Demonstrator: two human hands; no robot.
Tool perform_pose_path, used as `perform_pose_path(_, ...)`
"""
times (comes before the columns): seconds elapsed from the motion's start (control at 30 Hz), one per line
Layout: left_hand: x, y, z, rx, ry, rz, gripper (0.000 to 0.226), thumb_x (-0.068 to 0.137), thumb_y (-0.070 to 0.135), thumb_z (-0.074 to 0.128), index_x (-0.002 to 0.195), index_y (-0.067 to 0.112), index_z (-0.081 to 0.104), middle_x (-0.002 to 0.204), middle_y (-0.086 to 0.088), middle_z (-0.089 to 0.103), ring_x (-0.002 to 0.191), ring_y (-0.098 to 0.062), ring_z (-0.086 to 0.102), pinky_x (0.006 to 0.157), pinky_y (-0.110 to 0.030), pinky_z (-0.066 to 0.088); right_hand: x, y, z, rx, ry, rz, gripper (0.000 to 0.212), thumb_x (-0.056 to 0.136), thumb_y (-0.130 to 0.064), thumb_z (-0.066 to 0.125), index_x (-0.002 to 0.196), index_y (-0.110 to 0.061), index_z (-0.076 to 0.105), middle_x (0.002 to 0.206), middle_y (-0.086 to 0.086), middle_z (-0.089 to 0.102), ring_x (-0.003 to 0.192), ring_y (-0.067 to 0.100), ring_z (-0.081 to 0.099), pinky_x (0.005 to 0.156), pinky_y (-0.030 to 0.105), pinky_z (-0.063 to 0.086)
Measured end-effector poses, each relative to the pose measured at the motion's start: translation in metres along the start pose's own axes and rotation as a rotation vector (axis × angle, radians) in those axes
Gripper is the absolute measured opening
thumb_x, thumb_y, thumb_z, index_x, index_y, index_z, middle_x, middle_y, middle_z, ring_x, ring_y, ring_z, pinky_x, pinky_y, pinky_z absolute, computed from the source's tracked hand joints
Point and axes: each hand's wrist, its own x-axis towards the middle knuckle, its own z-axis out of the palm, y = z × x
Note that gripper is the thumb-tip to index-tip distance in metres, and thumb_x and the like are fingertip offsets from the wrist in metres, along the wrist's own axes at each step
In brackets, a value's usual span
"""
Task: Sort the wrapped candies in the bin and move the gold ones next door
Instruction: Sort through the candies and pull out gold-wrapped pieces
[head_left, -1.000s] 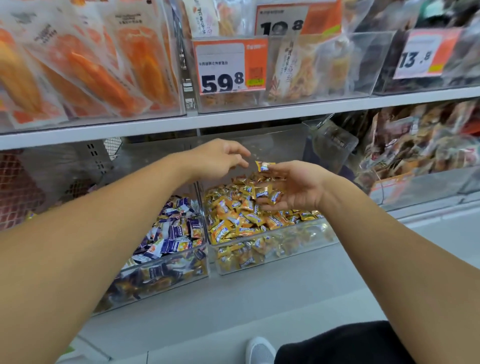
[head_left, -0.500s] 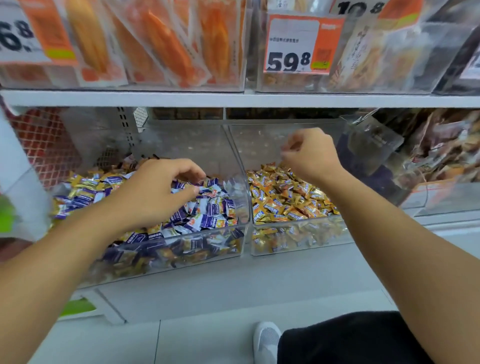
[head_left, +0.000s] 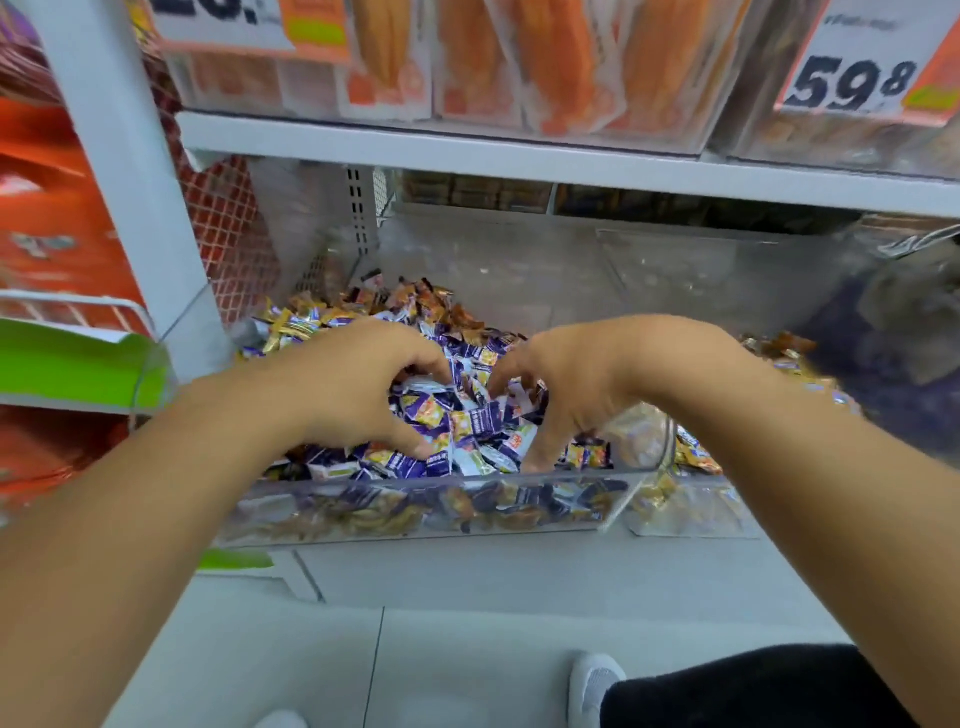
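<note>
Head view: both hands down in the mixed bin (head_left: 415, 512). Left hand (head_left: 358, 384) and right hand (head_left: 576, 384) with fingers curled and spread, tips buried among purple candies (head_left: 467, 421); whether anything is pinched, impossible to tell. Gold candies (head_left: 306, 319) still scattered along the back and left of this bin. Neighbouring gold bin (head_left: 691, 509) already well filled. Sorting partway, probably much left.

bright even light, motion blur, wide-angle bending at edges.
</note>
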Motion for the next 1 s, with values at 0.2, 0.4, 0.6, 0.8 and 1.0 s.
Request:
perform_pose_path(0.2,0.011,-0.012,0.01,-0.003,0.384,-0.011,0.027,0.086,0.025,0.076,0.112,0.025,0.069,0.108,0.002,0.07,0.095,-0.019,0.063,0.083,-0.038,0.051,0.046,0.023,-0.002,-0.067,0.596,0.096,0.027,0.085,-0.006,0.066,0.109,-0.017,0.068,0.103,0.013,0.069,0.09,0.035,0.064,0.07,0.035,0.051)
perform_pose_path(0.4,0.001,-0.021,0.003,-0.02,0.436,-0.008,0.037,0.085,0.043,0.07,0.116,0.022,0.07,0.117,0.003,0.069,0.107,-0.02,0.063,0.093,-0.045,0.051,0.028,0.014,-0.012,0.058,0.616,-0.133,0.036,0.091,-0.031,0.067,0.127,-0.027,0.065,0.123,-0.001,0.067,0.111,0.022,0.062,0.093,0.028,0.047)
perform_pose_path(0.6,-0.021,-0.052,-0.023,-0.046,0.253,-0.14,0.028,0.093,0.029,0.064,0.12,0.026,0.069,0.116,0.004,0.068,0.106,-0.016,0.063,0.094,-0.038,0.05,0.044,-0.054,0.019,-0.1,0.188,-0.6,0.057,0.088,-0.044,0.071,0.141,-0.038,0.052,0.154,-0.006,0.034,0.135,0.02,0.036,0.109,0.037,0.035)
perform_pose_path(0.8,-0.043,-0.05,-0.031,-0.104,0.235,-0.058,0.029,0.088,0.023,0.075,0.115,0.033,0.071,0.107,0.015,0.067,0.093,0.002,0.056,0.091,-0.029,0.048,0.071,-0.018,-0.007,-0.287,0.255,-0.276,0.042,0.082,-0.048,0.075,0.12,-0.035,0.066,0.119,-0.005,0.059,0.114,0.026,0.056,0.089,0.043,0.051)
perform_pose_path(1.0,-0.064,-0.081,-0.034,-0.07,0.588,0.017,0.023,0.084,0.003,0.069,0.102,0.015,0.075,0.102,0.002,0.072,0.095,-0.013,0.066,0.088,-0.025,0.049,0.048,-0.06,-0.021,-0.248,0.451,-0.621,0.031,0.092,-0.046,0.065,0.122,-0.042,0.063,0.134,-0.019,0.055,0.123,0.015,0.051,0.099,0.042,0.046)
